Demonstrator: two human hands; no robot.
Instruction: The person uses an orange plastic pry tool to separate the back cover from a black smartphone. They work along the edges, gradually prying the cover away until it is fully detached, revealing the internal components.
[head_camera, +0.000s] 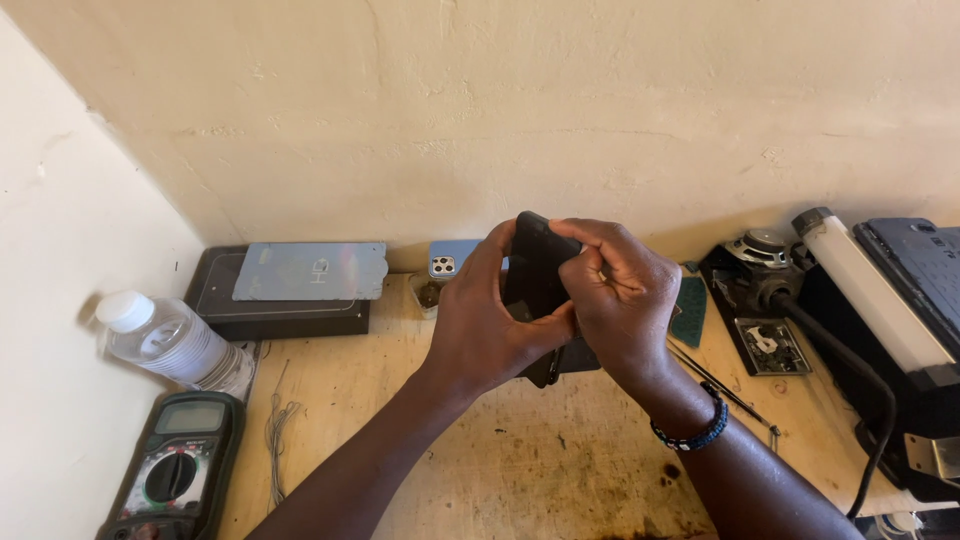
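While both hands meet above the stained wooden bench (480, 470), the left hand (490, 325) and the right hand (620, 300) are clamped together on a black phone (535, 275), held upright on its edge between them, above the bench's middle and in front of the cream wall. To the left lie a clear plastic bottle (170, 340), a dark multimeter (175, 470), thin wire (278, 430) and a silvery sheet (310, 270) on a black box. A blue phone (450, 260) leans at the wall, with tweezers (720, 385) and a white tube (865, 290) to the right.
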